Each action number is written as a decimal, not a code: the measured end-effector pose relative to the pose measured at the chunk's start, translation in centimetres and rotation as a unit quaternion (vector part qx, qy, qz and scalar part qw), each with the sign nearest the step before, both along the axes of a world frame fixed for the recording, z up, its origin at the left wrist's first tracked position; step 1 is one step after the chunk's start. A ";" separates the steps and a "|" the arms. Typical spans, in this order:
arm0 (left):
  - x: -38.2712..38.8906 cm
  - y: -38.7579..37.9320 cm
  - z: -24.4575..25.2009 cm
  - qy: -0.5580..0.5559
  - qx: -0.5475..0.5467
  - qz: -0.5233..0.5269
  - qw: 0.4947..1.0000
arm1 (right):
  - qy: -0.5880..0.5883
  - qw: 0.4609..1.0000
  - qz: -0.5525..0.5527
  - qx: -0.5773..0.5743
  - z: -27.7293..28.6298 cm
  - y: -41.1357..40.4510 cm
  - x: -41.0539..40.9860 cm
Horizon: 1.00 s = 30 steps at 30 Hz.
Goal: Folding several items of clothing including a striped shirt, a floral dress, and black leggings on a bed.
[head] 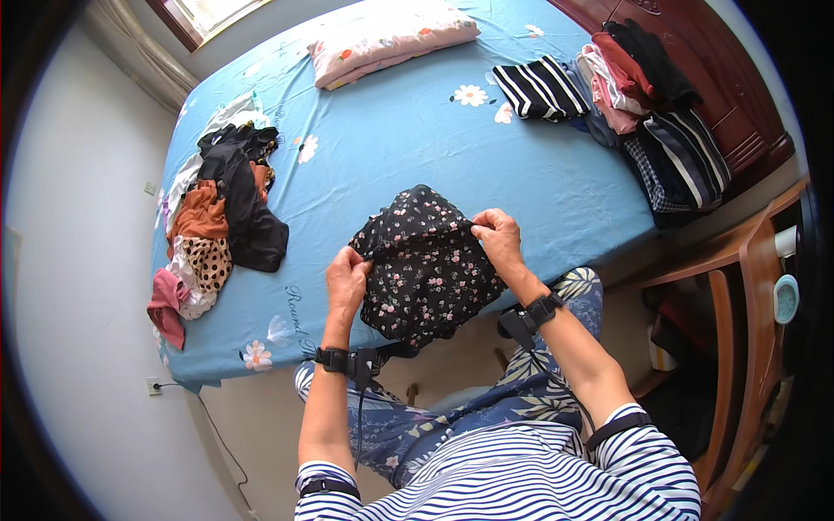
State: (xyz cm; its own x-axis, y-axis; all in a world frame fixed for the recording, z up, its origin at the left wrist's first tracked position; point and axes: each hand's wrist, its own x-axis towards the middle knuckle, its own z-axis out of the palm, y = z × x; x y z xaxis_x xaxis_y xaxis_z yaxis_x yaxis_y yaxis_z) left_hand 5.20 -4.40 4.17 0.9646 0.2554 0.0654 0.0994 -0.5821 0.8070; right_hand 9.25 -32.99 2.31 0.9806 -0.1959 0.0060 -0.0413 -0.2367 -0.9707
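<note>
A black garment (430,267) with a small pink and white flower print lies across the near edge of the bed, its lower part hanging over. My left hand (347,277) pinches it at the left side between thumb and fingers. On the opposite side, my right hand (500,241) grips the cloth the same way. A fold runs across the garment between the two hands. Its exact kind cannot be made out.
Loose clothes (221,202) are heaped on the left of the blue bedsheet (365,156). Folded clothes (651,98) are stacked at the right, beside a striped folded garment (541,88). A pink pillow (394,49) lies at the far side. A wooden desk (756,312) stands right.
</note>
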 end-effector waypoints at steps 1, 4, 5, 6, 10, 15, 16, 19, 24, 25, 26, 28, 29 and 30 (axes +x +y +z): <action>-0.2 0.2 -0.5 0.020 0.021 -0.023 0.999 | -0.039 0.997 0.001 0.059 0.0 0.1 0.0; -0.4 0.2 -1.2 0.033 -0.006 0.004 0.999 | -0.019 0.995 0.046 0.087 0.6 -0.2 0.0; -0.4 0.2 -1.3 0.047 -0.029 0.024 0.998 | -0.017 0.995 0.045 0.086 0.0 -0.5 -0.1; -0.3 -0.3 -0.9 0.046 -0.030 0.021 0.998 | 0.041 0.998 0.004 0.046 -0.7 -1.3 -0.1; 0.1 -2.5 2.6 0.026 -0.031 -0.003 0.999 | 0.081 0.996 -0.035 0.014 -0.4 -1.9 -0.2; 1.2 -5.0 3.1 -0.059 0.064 -0.073 0.993 | -0.011 0.999 0.043 0.010 3.0 -1.0 1.2; 1.4 -5.7 3.2 -0.082 0.077 -0.099 0.989 | -0.015 0.995 0.063 0.073 3.0 -1.0 1.5; 2.5 -6.1 2.5 -0.146 0.107 -0.155 0.971 | -0.013 0.970 0.095 0.223 4.7 -1.0 1.1; 4.0 -6.1 3.9 0.004 -0.206 -0.121 0.971 | 0.008 0.961 0.080 0.266 5.6 -2.0 1.7; 4.3 -6.0 4.6 -0.007 -0.268 -0.136 0.954 | 0.018 0.959 0.081 0.270 5.6 -2.2 1.9; 4.8 -5.8 4.8 0.000 -0.271 -0.142 0.952 | 0.017 0.960 0.082 0.267 5.3 -2.2 2.2; 5.5 -5.1 5.1 0.006 -0.274 -0.146 0.951 | 0.016 0.963 0.080 0.258 5.4 -1.7 2.5; 5.9 -4.8 5.1 0.014 -0.257 -0.134 0.957 | 0.014 0.966 0.077 0.248 5.5 -1.5 2.6; 6.1 -4.6 4.9 0.022 -0.240 -0.124 0.963 | 0.015 0.966 0.077 0.248 5.0 -1.5 2.7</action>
